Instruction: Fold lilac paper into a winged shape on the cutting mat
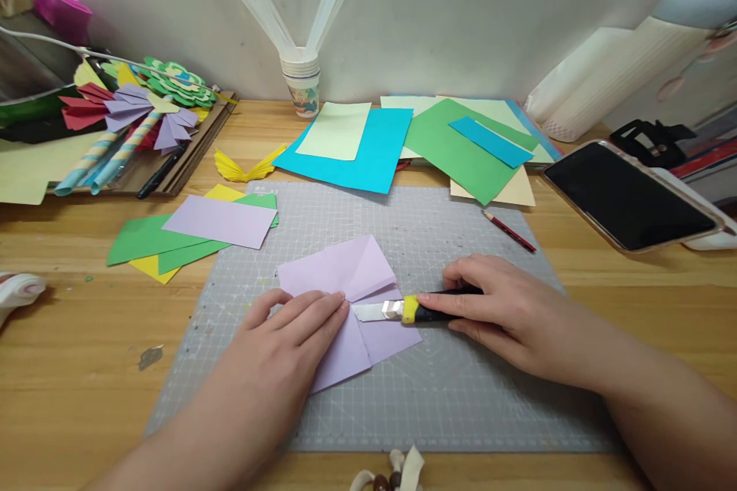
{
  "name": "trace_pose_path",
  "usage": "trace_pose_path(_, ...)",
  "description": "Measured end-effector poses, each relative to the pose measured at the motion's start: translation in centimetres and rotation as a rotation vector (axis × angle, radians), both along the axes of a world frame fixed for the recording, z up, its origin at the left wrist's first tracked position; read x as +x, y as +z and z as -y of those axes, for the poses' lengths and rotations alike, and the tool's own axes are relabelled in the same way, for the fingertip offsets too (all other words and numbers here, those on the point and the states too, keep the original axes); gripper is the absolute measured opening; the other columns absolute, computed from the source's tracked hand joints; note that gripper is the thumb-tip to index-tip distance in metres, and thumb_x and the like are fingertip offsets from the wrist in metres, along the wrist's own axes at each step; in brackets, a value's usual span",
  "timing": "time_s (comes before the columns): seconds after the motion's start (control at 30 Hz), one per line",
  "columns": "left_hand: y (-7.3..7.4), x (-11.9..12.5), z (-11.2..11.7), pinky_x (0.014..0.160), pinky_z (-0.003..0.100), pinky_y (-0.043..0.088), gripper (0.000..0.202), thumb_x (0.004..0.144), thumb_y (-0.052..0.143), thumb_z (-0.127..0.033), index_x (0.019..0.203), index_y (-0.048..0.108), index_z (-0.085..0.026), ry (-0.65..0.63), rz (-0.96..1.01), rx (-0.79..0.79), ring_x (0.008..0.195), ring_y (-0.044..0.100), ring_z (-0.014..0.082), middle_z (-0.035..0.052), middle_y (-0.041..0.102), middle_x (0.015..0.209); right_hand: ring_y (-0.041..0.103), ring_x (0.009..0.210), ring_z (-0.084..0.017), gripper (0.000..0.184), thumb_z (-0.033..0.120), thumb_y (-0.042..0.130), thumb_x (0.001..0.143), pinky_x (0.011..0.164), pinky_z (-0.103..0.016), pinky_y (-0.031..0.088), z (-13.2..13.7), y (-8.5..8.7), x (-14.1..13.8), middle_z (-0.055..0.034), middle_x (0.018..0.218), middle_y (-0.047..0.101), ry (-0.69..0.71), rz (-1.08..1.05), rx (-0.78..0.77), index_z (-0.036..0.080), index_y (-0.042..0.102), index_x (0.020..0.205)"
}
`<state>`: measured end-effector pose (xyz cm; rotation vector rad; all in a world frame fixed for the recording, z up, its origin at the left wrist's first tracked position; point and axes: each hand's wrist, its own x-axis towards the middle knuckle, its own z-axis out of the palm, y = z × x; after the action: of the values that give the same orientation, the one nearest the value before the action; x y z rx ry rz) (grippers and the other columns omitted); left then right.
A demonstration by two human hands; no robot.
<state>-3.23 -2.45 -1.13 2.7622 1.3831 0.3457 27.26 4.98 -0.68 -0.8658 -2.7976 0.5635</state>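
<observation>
The left hand (288, 337) presses flat, fingers spread and unclenched, on a folded lilac paper sheet (351, 299) lying on the grey gridded cutting mat (461, 399). The right hand (500, 307) grips a yellow-and-black utility knife (414, 310), whose blade lies on the paper just beside the left fingertips (339, 301).

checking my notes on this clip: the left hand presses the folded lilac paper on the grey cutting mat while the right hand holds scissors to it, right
Not quite. The head view shows the right hand holding a utility knife with a yellow and black handle, not scissors. The left hand does press the folded lilac paper on the grey cutting mat.
</observation>
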Motion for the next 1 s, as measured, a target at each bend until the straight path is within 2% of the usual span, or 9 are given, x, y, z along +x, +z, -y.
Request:
trace_pose_path(0.33, 0.0, 0.0, 0.0, 0.096, 0.037, 0.034, 0.042, 0.092, 0.039, -0.005, 0.126, 0.059, -0.02, 0.009, -0.019, -0.005, 0.111, 0.061, 0.0188, 0.0043, 0.066, 0.127, 0.057, 0.09, -0.023, 0.04, 0.019, 0.049, 0.094, 0.077, -0.038, 0.049, 0.0, 0.0, 0.0, -0.0095, 0.101, 0.06, -0.005, -0.018, 0.002, 0.033, 0.061, 0.13)
trace_pose_path(0.67, 0.0, 0.0, -0.2, 0.094, 0.036, 0.033, 0.039, 0.093, 0.041, -0.008, 0.125, 0.061, -0.021, 0.007, 0.01, -0.011, 0.111, 0.061, 0.0186, 0.0023, 0.067, 0.128, 0.057, 0.093, -0.023, 0.042, 0.018, 0.05, 0.093, 0.08, -0.039, 0.049, -0.1, 0.0, 0.9, -0.0096, 0.104, 0.059, -0.006, -0.032, -0.021, 0.033, 0.06, 0.131)
trace_pose_path(0.77, 0.6, -0.7, -0.1, 0.099, 0.037, 0.032, 0.041, 0.096, 0.041, -0.013, 0.132, 0.055, -0.026, 0.003, 0.022, -0.078, 0.119, 0.057, 0.0186, 0.0018, 0.061, 0.136, 0.059, 0.094, -0.02, 0.042, 0.021, 0.053, 0.093, 0.08, -0.035, 0.05, -0.5, 0.2, 2.1, -0.0073, 0.104, 0.059, -0.011, -0.104, -0.147, 0.035, 0.058, 0.133)
trace_pose_path(0.87, 1.7, -1.9, 0.1, 0.104, 0.039, 0.03, 0.044, 0.097, 0.045, -0.023, 0.14, 0.045, -0.031, 0.013, -0.009, -0.132, 0.129, 0.049, 0.0204, 0.0025, 0.048, 0.148, 0.06, 0.096, -0.019, 0.039, 0.028, 0.056, 0.094, 0.082, -0.034, 0.05, -0.9, 0.1, 3.2, -0.0046, 0.105, 0.06, -0.065, -0.291, -0.298, 0.038, 0.059, 0.131)
trace_pose_path(0.97, 2.4, -3.2, 0.2, 0.104, 0.042, 0.034, 0.053, 0.09, 0.059, -0.036, 0.141, 0.044, -0.035, 0.001, -0.042, -0.161, 0.129, 0.049, 0.0253, 0.002, 0.05, 0.146, 0.061, 0.099, -0.023, 0.035, 0.037, 0.058, 0.092, 0.084, -0.038, 0.05, -1.0, -0.8, 3.4, -0.0046, 0.109, 0.065, -0.202, -0.538, -0.416, 0.039, 0.062, 0.127)
trace_pose_path(1.0, 2.5, -3.6, 0.2, 0.103, 0.041, 0.037, 0.056, 0.088, 0.061, -0.035, 0.141, 0.044, -0.035, -0.003, -0.066, -0.182, 0.128, 0.05, 0.0261, 0.0025, 0.051, 0.146, 0.062, 0.098, -0.024, 0.035, 0.039, 0.058, 0.092, 0.082, -0.038, 0.051, -0.9, -1.1, 3.3, -0.0052, 0.11, 0.066, -0.272, -0.599, -0.475, 0.038, 0.063, 0.126)
